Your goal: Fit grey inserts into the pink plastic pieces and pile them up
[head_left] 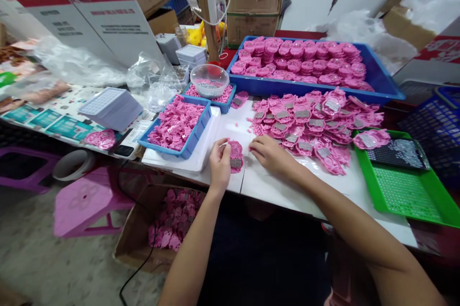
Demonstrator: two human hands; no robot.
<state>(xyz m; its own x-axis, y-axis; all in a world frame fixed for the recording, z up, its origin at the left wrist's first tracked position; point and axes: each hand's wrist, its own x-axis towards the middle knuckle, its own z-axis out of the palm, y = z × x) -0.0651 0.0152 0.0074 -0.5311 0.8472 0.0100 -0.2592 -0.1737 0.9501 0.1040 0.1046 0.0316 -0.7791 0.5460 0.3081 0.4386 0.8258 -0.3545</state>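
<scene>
My left hand (220, 164) is closed on the left edge of a pink plastic shell (235, 156) with a grey metallic plate on its lower half. The shell is at the front of the white work surface. Just right of it, my right hand (269, 153) rests low with its fingers bent and pressed together. Whatever its fingertips hold, if anything, is too small to make out. Beyond my right hand lies a heap of similar pink shells (302, 114) with grey plates. A few tiny pink pieces are scattered near its left side.
A blue tray (185, 150) of small pink parts stands left, with a clear bowl (209, 81) behind it. A large blue bin (386, 81) holds stacked pink shells. At right is a green tray (370, 186) with a black tray (381, 155) of small clear pieces. Below, a cardboard box (131, 243) holds shells.
</scene>
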